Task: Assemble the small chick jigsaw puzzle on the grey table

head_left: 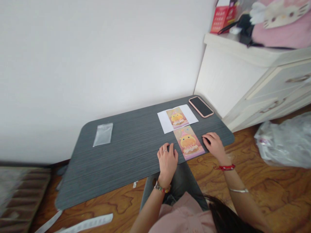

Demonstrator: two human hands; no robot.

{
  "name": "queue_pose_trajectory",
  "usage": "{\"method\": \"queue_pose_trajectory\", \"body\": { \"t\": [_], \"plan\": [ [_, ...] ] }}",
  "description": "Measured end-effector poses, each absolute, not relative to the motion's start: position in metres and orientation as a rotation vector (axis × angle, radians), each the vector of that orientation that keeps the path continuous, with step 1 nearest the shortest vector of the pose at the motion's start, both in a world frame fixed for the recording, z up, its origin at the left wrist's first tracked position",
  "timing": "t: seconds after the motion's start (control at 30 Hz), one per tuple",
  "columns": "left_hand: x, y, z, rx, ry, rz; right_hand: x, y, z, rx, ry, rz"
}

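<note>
My left hand (167, 160) lies palm down near the front edge of the dark grey table (126, 152), fingers loosely bent and slightly apart, holding nothing visible. Just right of it is a picture card (188, 142) with a yellow cartoon animal in a party hat behind a cake. My right hand (214, 145) rests on the tabletop at the card's other side, fingers gently curved and thumb apart, with a dark gap beneath. Beyond the card, a white sheet (191, 113) bears a smaller picture (177, 118) of the same animal.
A phone in a pink case (201, 106) lies at the table's back right corner. A clear plastic bag (103, 134) is at the left. A white cabinet (243, 71) stands close on the right, with a clear plastic bundle (286, 140) on the wooden floor. A white wall runs behind.
</note>
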State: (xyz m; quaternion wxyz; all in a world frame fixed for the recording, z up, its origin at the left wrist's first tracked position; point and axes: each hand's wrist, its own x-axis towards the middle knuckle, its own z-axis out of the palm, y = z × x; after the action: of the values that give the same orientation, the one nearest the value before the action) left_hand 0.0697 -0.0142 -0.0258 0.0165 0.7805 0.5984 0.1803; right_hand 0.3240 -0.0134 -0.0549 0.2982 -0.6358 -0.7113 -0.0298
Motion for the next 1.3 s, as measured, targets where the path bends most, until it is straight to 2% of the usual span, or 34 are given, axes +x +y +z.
{"method": "queue_pose_trajectory", "body": {
  "t": [1.0, 1.23, 1.3],
  "plan": [
    [0.068, -0.014, -0.029, 2.439, 1.874, 0.561, 0.325, -0.013, -0.061, -1.690, -1.885, -0.072],
    [0.069, -0.014, -0.027, 2.443, 1.882, 0.552, 0.335, -0.001, -0.042, -1.662, -1.675, 0.105],
    [0.069, -0.014, -0.028, 2.444, 1.887, 0.559, 0.350, 0.021, -0.032, -1.704, -1.587, 0.056]
  ]
}}
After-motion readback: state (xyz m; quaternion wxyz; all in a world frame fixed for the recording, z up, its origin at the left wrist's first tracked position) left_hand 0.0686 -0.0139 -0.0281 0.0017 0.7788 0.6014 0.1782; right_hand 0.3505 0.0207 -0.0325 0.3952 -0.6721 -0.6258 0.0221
